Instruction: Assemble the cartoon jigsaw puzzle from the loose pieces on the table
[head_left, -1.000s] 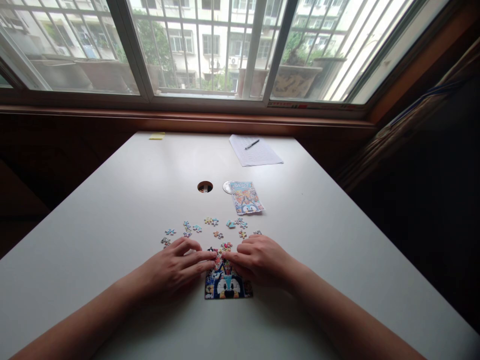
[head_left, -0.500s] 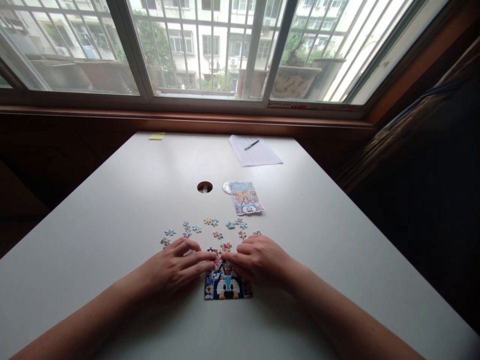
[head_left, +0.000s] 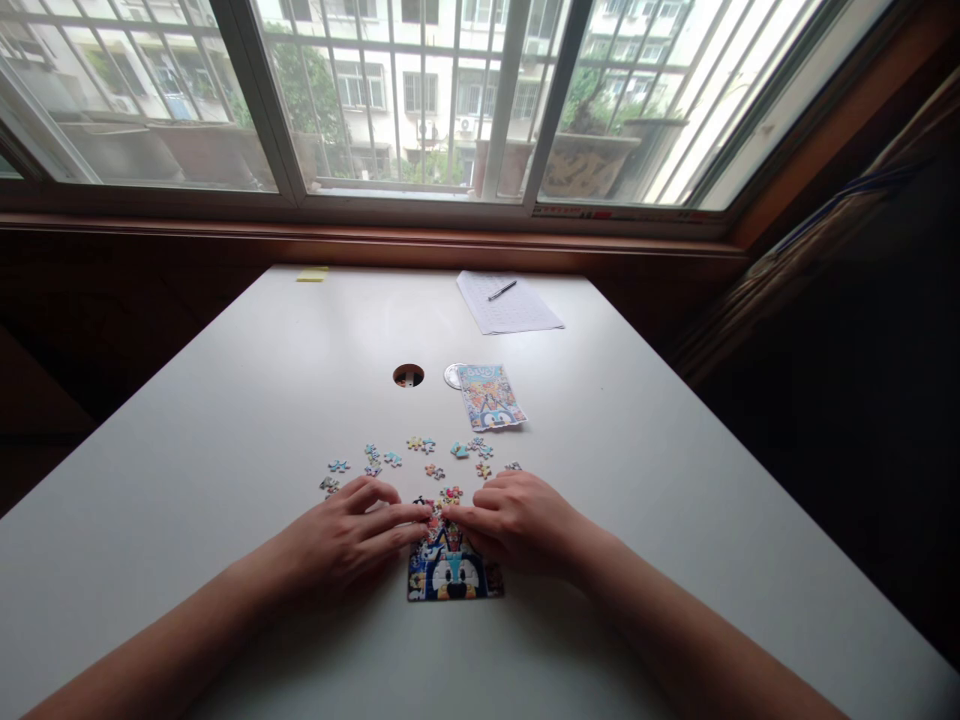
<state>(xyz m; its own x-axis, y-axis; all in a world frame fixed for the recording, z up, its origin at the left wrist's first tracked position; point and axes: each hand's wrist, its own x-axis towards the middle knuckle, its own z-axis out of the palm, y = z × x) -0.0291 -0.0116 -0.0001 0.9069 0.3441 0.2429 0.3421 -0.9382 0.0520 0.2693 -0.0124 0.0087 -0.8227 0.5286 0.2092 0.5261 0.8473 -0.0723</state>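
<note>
A partly joined jigsaw puzzle (head_left: 455, 578) lies flat on the white table, showing a blue cartoon dog's face. From the left, my left hand (head_left: 356, 525) reaches over it with fingers stretched out, fingertips on the puzzle's upper part. My right hand (head_left: 521, 515) comes from the other side, its index finger pointing onto the same spot and its other fingers curled in. Whatever lies under the right fingers is hidden. Just above the fingertips are loose colourful puzzle pieces (head_left: 451, 494), close to the puzzle's top edge.
Several loose pieces (head_left: 393, 459) lie in an arc beyond my hands. A picture card (head_left: 492, 398) partly covers a round silvery disc (head_left: 452, 376), beside a cable hole (head_left: 409, 376). Farther back are paper sheets (head_left: 514, 312), a pen (head_left: 502, 291) and a yellow sticky note (head_left: 312, 274).
</note>
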